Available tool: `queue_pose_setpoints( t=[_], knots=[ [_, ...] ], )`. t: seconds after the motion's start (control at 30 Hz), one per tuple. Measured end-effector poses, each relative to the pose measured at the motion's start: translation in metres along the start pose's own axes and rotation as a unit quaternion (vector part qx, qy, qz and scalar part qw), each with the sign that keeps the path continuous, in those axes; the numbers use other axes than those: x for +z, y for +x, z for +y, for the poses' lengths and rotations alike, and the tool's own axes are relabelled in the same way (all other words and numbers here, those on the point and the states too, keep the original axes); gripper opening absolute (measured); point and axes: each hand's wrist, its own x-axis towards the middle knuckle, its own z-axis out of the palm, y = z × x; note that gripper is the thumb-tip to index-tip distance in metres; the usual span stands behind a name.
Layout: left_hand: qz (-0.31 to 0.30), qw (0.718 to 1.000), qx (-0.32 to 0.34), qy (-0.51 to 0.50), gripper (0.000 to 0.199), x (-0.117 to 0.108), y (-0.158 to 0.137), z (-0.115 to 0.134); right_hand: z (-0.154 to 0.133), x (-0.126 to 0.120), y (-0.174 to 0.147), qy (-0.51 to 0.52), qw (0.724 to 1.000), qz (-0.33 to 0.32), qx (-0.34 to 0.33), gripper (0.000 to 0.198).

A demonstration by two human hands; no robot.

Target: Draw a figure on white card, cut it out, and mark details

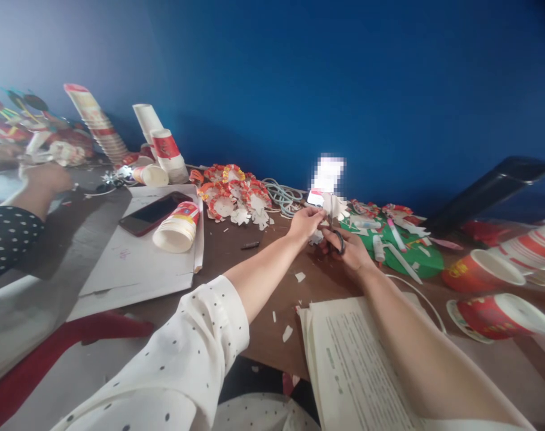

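Note:
In the head view, my left hand (306,222) is closed in a pinch on a white paper cutout (337,206) with a jagged edge. My right hand (353,248) is wrapped round dark-handled scissors (339,240), close beside the left fingertips. The blades are mostly hidden at the paper, so I cannot make out how far apart they are. Behind the hands stands a small lit screen (316,197), partly blurred. To the left lies a heap of red, orange and white paper cutouts (236,194) with petal-like edges.
Scraps dot the brown table (254,269). Left are a phone (155,212), fallen paper cups (176,230), stacked cups (97,123) and a co-worker's hand (48,179). Right are green paper (416,260), red cups (483,269) and printed sheets (353,353). A blue wall (272,90) rises behind.

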Motion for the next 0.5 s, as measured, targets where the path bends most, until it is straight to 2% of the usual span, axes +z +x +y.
queue_pose_setpoints(
  t=[0.23, 0.5],
  knots=[
    [-0.028, 0.999, -0.006, -0.018, 0.013, -0.003, 0.007, -0.002, -0.002, -0.001, -0.001, -0.020, 1.000, 0.002, -0.010, 0.046],
    [-0.031, 0.999, -0.028, -0.010, 0.012, -0.005, 0.001, 0.012, -0.005, -0.004, 0.000, -0.041, 0.999, 0.008, -0.013, 0.047]
  ],
)
